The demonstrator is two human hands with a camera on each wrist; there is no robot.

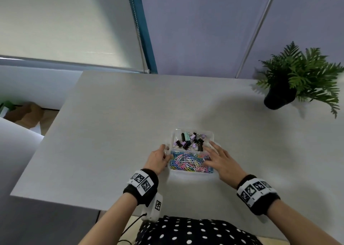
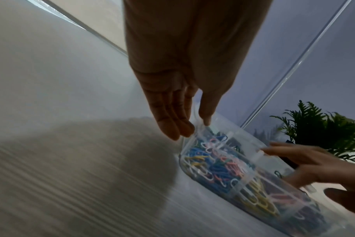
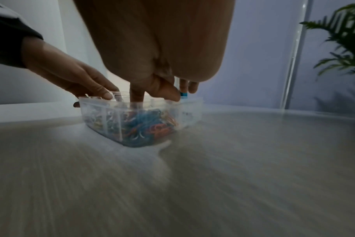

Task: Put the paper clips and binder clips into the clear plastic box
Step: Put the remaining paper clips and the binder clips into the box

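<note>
A clear plastic box [image 1: 192, 173] stands on the grey table [image 1: 111, 133] in front of me. Its far compartment holds black, purple and teal binder clips [image 1: 189, 142]. The near compartment is filled with colourful paper clips [image 1: 187, 164], which show through the box wall [image 3: 191, 112] in the right wrist view. My left hand [image 1: 163, 155] pinches the box's left wall, thumb [image 2: 206, 115] inside and fingers outside. My right hand [image 1: 208, 155] hovers over the box's right side with fingers spread, its fingertips [image 3: 137, 96] dipping into the paper clips. It holds nothing that I can see.
A potted fern [image 1: 290, 81] in a black pot stands at the table's far right. The table's left edge [image 1: 46, 133] drops off to the floor. A window blind and a purple wall rise behind the table.
</note>
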